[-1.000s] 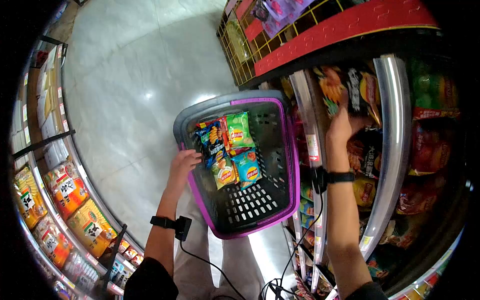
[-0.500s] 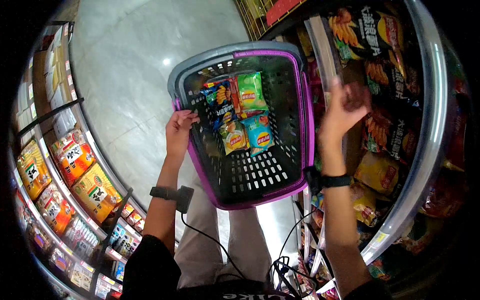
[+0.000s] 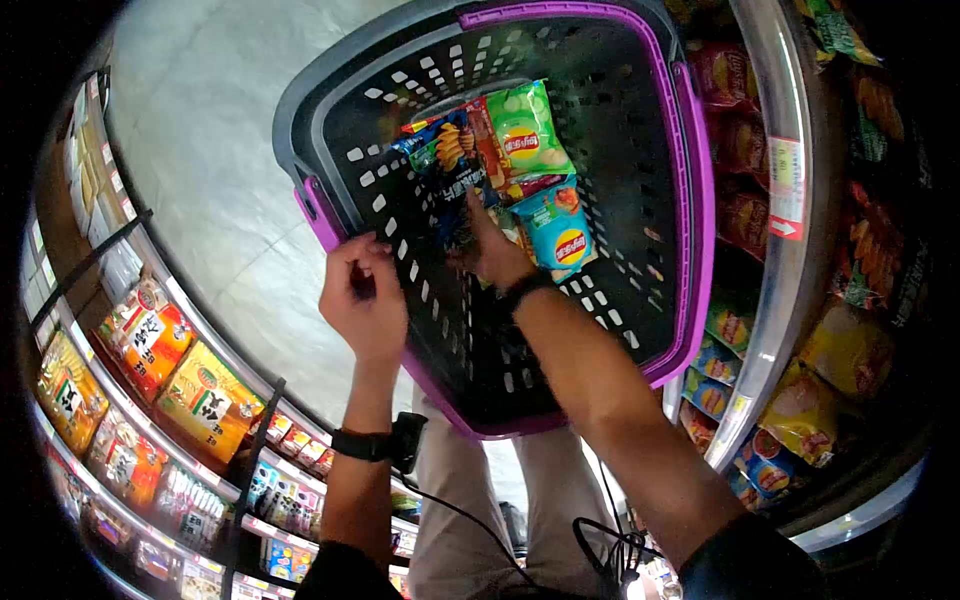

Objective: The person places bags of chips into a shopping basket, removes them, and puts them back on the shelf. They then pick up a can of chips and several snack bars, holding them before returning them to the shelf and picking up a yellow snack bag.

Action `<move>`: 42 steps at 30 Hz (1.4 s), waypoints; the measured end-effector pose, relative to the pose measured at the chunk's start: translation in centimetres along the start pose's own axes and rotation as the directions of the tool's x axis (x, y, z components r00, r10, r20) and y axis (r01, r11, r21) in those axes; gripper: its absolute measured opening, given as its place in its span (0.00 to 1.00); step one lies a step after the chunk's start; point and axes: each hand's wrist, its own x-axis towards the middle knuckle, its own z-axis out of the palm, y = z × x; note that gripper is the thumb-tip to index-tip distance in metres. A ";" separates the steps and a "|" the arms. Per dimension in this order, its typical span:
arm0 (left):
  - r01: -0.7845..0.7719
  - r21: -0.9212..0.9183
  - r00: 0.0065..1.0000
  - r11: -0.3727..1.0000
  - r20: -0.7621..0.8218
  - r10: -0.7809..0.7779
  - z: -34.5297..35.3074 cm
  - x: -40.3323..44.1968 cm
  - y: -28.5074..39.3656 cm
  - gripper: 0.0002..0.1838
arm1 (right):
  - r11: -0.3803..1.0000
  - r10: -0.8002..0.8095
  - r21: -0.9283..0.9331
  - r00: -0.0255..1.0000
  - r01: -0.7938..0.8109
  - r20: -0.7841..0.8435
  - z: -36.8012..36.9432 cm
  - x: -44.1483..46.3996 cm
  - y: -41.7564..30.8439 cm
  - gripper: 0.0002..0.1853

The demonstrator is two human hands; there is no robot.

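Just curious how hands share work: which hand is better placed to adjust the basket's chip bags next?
Probably the right hand: it is inside the basket, fingers at the chip bags, while the left hand is at its left side.

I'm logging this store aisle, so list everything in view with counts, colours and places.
Basket: one, black, grey and purple, centre.
Chip bags: at least four, green, light blue, dark blue, red, in basket.
Shelves: two sides, grey-edged, left and right.
Shelf bags: many, red, yellow, green, blue, right.
Snack packs: many, mostly orange, yellow, left.
Price labels: several, white, red, shelf edges.
Floor: one, pale grey, upper left.
Cables: count unclear, black, bottom.
Wrist straps: two, black, one per wrist.
Trousers: one pair, beige, below basket.
Sleeves: two, black, bottom edge.
Left hand: one, bare, at basket's left rim.
Right hand: one, bare, inside basket.
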 end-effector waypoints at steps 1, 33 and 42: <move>-0.026 0.049 1.000 0.998 0.004 0.026 0.0 -0.1 0.0 0.05 | 1.000 -0.009 0.008 1.000 0.009 -0.005 1.9 -2.2 -3.3 0.50; 0.581 -0.468 0.601 0.666 0.798 0.037 11.8 -6.9 15.0 0.21 | 0.792 -0.589 -0.208 0.628 0.575 -0.509 -3.0 -41.4 -27.9 0.41; 0.565 -0.504 0.500 0.653 0.839 0.214 12.4 -4.1 17.2 0.28 | 0.643 -0.720 -0.593 0.117 0.484 -0.684 -8.0 -40.7 -38.3 0.32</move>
